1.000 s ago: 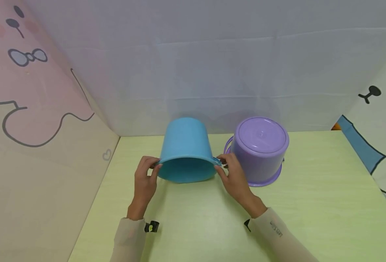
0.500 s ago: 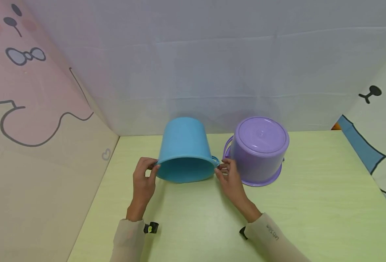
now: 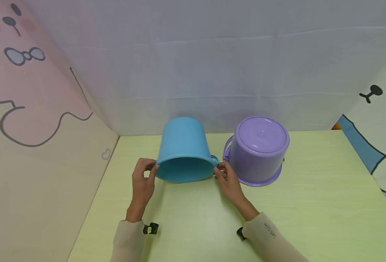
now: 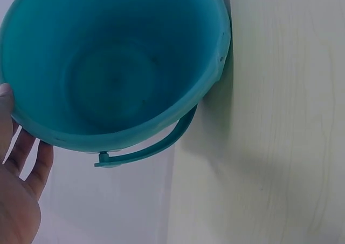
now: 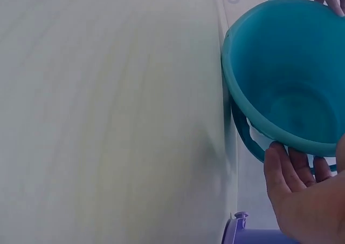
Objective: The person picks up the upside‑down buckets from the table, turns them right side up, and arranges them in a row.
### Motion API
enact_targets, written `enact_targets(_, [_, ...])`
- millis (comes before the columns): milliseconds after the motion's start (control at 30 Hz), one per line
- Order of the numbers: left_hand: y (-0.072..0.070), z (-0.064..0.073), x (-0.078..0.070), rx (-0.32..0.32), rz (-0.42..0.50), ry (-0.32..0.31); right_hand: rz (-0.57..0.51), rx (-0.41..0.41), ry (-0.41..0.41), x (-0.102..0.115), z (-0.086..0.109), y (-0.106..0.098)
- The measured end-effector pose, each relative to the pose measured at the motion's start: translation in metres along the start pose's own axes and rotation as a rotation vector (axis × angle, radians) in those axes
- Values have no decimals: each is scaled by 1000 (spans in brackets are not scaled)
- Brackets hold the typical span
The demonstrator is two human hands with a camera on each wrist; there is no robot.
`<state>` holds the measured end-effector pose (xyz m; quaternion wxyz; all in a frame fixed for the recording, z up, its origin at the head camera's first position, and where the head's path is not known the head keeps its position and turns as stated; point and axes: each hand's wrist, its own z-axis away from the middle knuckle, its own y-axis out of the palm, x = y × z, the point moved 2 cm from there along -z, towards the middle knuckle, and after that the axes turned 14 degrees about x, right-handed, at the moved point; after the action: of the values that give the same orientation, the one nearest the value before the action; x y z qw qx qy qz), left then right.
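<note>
A light blue bucket is tipped on the table, its mouth facing me and its base toward the back wall. My left hand pinches its rim at the left, thumb in front and fingers behind. On the opposite side my right hand grips the rim, fingers curled behind it near the handle joint. The bucket's inside holds nothing in the left wrist view. Its curved handle hangs behind the rim. Close to my right hand, a purple bucket stands upside down with its base up.
Behind both buckets rises a pale cloth wall. Cartoon-printed panels flank the light green table on the left and right. The purple bucket's handle sticks out toward the blue one.
The blue bucket has shifted slightly left with both hands on its rim. My right hand has moved left, away from the purple bucket, its fingers curling in more.
</note>
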<state>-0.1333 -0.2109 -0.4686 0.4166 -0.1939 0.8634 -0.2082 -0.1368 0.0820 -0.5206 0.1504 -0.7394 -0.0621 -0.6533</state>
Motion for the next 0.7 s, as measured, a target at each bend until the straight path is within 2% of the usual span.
enact_targets(367, [0, -3, 1, 18, 26, -21, 70, -17, -41, -4, -2, -6])
enact_targets(700, [-1, -5, 1, 12, 65, -62, 40, -22, -36, 5, -3, -5])
